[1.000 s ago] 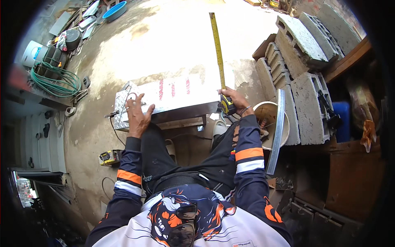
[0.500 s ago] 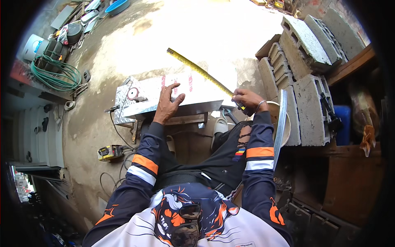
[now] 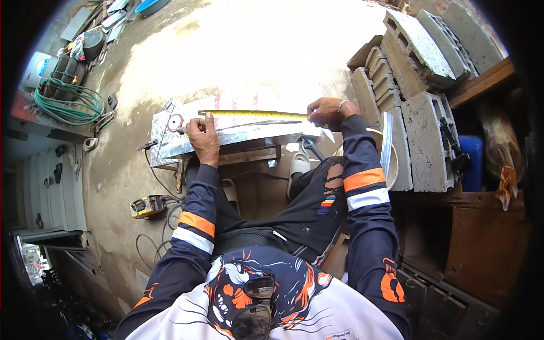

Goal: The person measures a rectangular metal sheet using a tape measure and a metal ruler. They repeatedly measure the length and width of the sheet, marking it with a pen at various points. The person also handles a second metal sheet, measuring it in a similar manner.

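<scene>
A yellow tape measure (image 3: 258,114) has its blade drawn out flat from left to right over a shiny metal sheet piece (image 3: 241,136) on a low bench. My right hand (image 3: 328,111) is closed around the tape measure's case, which is mostly hidden in the fingers. At the blade's free end, my left hand (image 3: 203,139) has its fingers curled and its thumb against the tip. To the left of that hand, a round disc (image 3: 176,120), seemingly part of a grinder, lies on a patterned metal plate (image 3: 162,129).
Concrete blocks (image 3: 428,144) are stacked at the right, beside a whitish bucket (image 3: 391,170) and a curved metal strip (image 3: 387,139). A yellow-black power device (image 3: 147,207) with cables sits on the floor at left. Pliers-like tools (image 3: 311,148) lie by my foot. A green hose (image 3: 65,102) hangs coiled at far left.
My right hand has moved up, bringing the tape blade from a slant in the air to nearly level along the metal piece. My left hand has shifted left and closed at the blade's end.
</scene>
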### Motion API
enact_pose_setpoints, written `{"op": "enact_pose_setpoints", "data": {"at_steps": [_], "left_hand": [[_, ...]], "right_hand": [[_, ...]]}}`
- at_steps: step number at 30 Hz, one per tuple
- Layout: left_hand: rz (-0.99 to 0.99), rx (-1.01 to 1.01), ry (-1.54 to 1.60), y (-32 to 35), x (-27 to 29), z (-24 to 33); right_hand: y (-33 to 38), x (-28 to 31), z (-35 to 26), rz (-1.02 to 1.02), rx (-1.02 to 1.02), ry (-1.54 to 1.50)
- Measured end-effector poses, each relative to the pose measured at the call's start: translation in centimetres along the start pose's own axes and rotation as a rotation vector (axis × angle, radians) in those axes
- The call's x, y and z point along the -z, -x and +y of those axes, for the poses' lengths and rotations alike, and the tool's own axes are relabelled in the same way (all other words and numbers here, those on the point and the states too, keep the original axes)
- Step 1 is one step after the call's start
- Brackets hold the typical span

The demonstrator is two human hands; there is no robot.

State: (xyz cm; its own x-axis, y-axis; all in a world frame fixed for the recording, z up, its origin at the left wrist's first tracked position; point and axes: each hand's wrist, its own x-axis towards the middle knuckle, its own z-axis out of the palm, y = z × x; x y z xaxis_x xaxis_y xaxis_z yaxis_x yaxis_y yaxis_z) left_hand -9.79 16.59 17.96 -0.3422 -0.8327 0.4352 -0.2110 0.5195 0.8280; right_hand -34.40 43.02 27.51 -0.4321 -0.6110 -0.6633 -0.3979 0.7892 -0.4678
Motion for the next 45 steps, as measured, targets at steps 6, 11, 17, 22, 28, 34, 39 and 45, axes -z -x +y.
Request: {"op": "enact_pose_setpoints", "data": {"at_steps": [6,11,17,22,28,34,39,45], "left_hand": [[0.011,0.132,0.092,-0.1,0.0,0.4],[-0.073,0.199,0.197,-0.6,0.6,1.5],[-0.331,0.035,-0.249,-2.4,1.9,2.5],[-0.434,-0.094,-0.344,-2.6,3.2,1.2],[-0.68,0.023,-0.252,-3.8,3.3,1.8],[-0.827,0.167,-0.153,-5.3,4.1,0.6],[-0.806,0.01,-0.189,-4.9,4.0,1.2],[-0.859,0.065,-0.216,-5.2,4.6,1.7]], "right_hand": [[-0.7,-0.5,0.7,0.0,0.01,-0.022],[-1.3,-0.6,0.5,0.013,0.051,0.024],[-4.9,-1.0,5.3,0.022,0.358,0.179],[-0.9,-0.1,1.0,0.044,0.018,0.097],[-0.6,0.4,3.7,-0.007,0.03,0.043],[-0.1,-0.1,1.8,-0.002,0.084,0.135],[-0.2,-0.7,1.1,-0.022,0.061,0.156],[-0.8,-1.0,0.8,-0.018,0.047,0.141]]}}
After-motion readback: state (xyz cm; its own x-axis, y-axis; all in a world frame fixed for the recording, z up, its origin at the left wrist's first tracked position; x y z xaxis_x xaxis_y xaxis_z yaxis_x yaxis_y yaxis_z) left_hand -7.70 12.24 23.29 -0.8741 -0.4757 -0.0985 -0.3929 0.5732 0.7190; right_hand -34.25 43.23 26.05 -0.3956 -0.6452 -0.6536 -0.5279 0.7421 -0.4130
